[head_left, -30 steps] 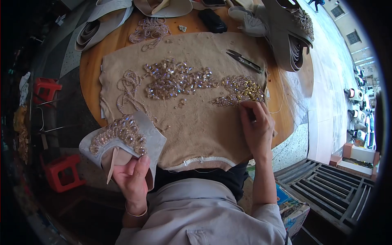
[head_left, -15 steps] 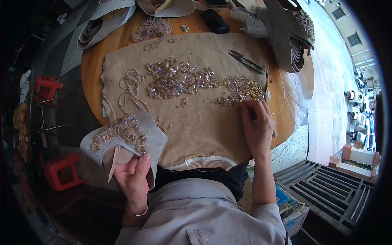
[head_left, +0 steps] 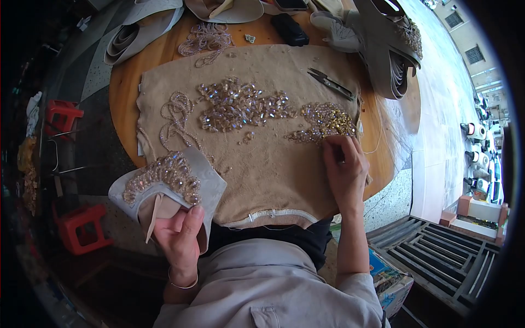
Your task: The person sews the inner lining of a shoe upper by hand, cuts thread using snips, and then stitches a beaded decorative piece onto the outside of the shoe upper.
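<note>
My left hand (head_left: 180, 236) grips a light grey shoe upper (head_left: 212, 188) by its lower edge, thumb on top and fingers underneath. Clear, shiny beads (head_left: 163, 177) are sewn in a thick band across the piece. Over at the right, my right hand (head_left: 348, 167) has its fingertips pinched together at the lower edge of a pile of small gold and pinkish beads (head_left: 328, 117). Whatever may be between those fingertips is too small to make out. A larger heap of faceted beads (head_left: 240, 106) lies left of it on the tan cloth (head_left: 262, 169).
Thread snips (head_left: 331, 83) lie at the cloth's upper right. Bead strings (head_left: 178, 117) rest at its left, with more strings (head_left: 205, 39) behind. Rolled grey pieces (head_left: 391, 60) stand on the wooden table's (head_left: 123, 117) far right. Red stools (head_left: 82, 228) are on the floor at left.
Both hands stay nearly in place, the right still pinched at the bead pile. The view has shifted very slightly; nothing else visibly differs.
</note>
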Demonstrator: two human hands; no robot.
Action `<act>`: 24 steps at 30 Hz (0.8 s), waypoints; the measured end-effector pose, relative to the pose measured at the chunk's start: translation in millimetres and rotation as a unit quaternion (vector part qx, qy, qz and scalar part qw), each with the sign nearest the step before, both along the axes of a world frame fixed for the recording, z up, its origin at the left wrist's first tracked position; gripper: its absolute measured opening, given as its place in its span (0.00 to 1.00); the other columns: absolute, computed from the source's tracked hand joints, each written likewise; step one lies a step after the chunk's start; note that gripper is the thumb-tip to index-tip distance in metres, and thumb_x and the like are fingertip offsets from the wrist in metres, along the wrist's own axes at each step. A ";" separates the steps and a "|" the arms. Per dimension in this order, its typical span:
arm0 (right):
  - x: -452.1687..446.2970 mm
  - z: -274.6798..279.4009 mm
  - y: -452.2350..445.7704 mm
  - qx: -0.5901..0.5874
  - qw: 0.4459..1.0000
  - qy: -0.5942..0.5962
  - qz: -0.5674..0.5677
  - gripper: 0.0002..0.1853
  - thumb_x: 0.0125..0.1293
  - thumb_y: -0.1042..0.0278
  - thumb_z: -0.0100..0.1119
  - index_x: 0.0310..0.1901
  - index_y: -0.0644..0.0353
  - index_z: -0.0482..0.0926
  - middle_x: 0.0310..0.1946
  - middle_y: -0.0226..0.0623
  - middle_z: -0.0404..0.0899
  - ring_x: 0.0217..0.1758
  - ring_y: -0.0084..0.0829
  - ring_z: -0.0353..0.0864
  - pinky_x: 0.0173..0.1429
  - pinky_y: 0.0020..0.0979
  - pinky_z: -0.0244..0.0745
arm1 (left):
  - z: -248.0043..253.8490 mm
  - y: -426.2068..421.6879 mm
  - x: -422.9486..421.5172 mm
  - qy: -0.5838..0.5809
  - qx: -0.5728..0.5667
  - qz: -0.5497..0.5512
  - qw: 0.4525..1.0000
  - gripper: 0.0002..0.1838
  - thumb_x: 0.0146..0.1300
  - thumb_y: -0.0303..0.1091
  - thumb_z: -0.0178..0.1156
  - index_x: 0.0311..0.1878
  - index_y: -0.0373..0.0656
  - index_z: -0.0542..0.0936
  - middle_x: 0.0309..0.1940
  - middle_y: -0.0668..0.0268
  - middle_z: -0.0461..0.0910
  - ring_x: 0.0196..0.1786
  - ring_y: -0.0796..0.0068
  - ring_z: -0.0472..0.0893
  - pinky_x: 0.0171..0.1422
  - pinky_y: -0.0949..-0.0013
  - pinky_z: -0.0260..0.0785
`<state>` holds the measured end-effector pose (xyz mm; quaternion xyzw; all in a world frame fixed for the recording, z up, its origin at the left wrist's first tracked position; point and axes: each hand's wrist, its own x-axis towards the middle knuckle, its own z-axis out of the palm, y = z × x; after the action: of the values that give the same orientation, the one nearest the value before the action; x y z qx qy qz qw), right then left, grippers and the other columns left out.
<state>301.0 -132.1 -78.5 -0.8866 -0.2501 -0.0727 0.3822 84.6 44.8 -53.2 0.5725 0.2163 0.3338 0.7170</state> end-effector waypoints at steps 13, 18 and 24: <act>1.2 -1.8 -0.9 -0.001 1.000 -0.001 0.001 0.04 0.56 0.77 0.62 0.34 0.61 0.77 0.26 0.39 0.75 0.27 0.36 0.78 0.32 0.32 0.73 | 1.4 -1.5 1.2 0.005 -0.007 0.004 1.000 0.26 0.57 0.17 0.56 0.61 0.36 0.66 0.53 0.62 0.73 0.55 0.75 0.72 0.61 0.69 0.61; 0.9 -1.8 -0.2 -0.001 1.000 -0.017 0.000 0.04 0.57 0.76 0.61 0.34 0.61 0.77 0.26 0.39 0.75 0.27 0.36 0.78 0.33 0.32 0.73 | 1.3 -2.6 2.3 0.011 -0.009 0.011 1.000 0.26 0.57 0.17 0.56 0.61 0.36 0.66 0.54 0.62 0.73 0.56 0.75 0.72 0.62 0.69 0.61; 1.1 -1.0 -0.1 -0.005 1.000 -0.007 0.006 0.04 0.57 0.76 0.62 0.34 0.61 0.77 0.27 0.39 0.76 0.28 0.36 0.79 0.33 0.32 0.73 | 2.2 -4.2 4.5 -0.005 -0.022 0.024 0.999 0.24 0.57 0.16 0.57 0.59 0.32 0.66 0.51 0.59 0.74 0.53 0.73 0.74 0.60 0.70 0.64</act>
<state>302.1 -132.3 -79.5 -0.8865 -0.2584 -0.0757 0.3762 89.1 40.6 -50.9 0.5498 0.2337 0.3489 0.7220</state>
